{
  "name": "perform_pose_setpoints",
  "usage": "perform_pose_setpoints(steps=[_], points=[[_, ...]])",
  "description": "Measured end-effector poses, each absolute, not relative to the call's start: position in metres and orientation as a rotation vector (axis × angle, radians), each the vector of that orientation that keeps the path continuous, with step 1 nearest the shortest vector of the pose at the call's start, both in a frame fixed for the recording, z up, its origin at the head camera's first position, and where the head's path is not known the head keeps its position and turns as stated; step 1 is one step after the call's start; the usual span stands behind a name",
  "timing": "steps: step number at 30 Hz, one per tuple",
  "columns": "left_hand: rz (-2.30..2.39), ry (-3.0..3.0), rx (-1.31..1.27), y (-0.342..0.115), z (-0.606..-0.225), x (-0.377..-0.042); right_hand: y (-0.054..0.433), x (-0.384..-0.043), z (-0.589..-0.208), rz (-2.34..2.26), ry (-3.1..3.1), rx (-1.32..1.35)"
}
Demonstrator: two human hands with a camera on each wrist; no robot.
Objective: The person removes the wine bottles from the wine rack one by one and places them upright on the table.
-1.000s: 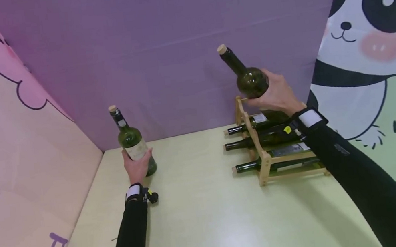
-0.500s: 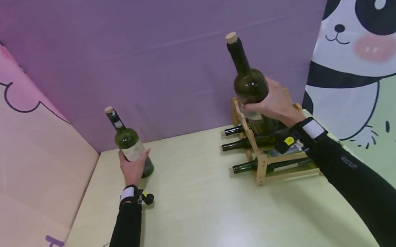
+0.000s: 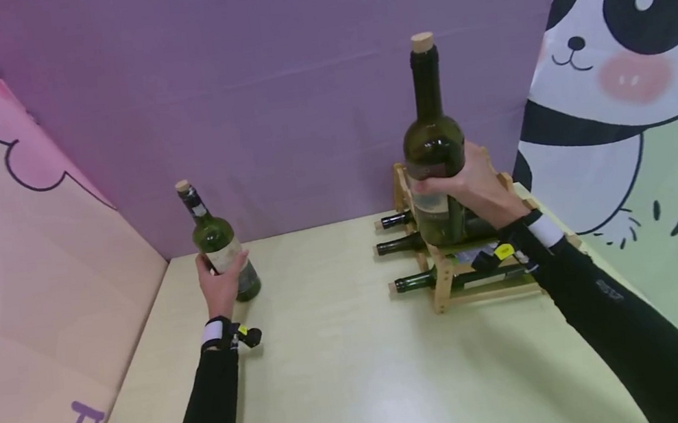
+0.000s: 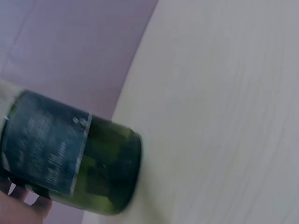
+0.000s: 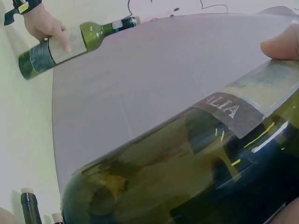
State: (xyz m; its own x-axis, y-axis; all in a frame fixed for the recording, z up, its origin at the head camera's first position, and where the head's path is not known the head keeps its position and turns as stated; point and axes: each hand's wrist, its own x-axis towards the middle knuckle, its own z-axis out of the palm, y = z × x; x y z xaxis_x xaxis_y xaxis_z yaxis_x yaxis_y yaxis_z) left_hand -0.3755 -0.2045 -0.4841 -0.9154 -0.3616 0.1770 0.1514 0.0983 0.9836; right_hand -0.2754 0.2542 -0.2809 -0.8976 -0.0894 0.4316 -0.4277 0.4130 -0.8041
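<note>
At the left, my left hand grips a green wine bottle round its labelled body; the bottle leans slightly, cork up. Its dark lower label shows in the left wrist view. My right hand holds a larger olive-green wine bottle round the middle, nearly upright, in front of the wooden rack. In the right wrist view that bottle's base and label fill the foreground, with a thumb on the label.
In the rack lie several corked bottles, necks pointing left, among them a front bottle and a middle one. The pale tabletop meets a purple backdrop behind. A panda-print panel stands at the right.
The right-hand bottle has turned from tilted left to nearly upright and come down in front of the rack. The left hand keeps its hold on its bottle, with little movement.
</note>
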Motion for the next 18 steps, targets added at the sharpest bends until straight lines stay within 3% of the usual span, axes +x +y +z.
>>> perform_pose_setpoints(steps=[18], points=[[-1.777, -1.869, 0.061, -0.184, -0.449, -0.325, 0.241, -0.254, -0.297, 1.734, -2.338, 0.543]])
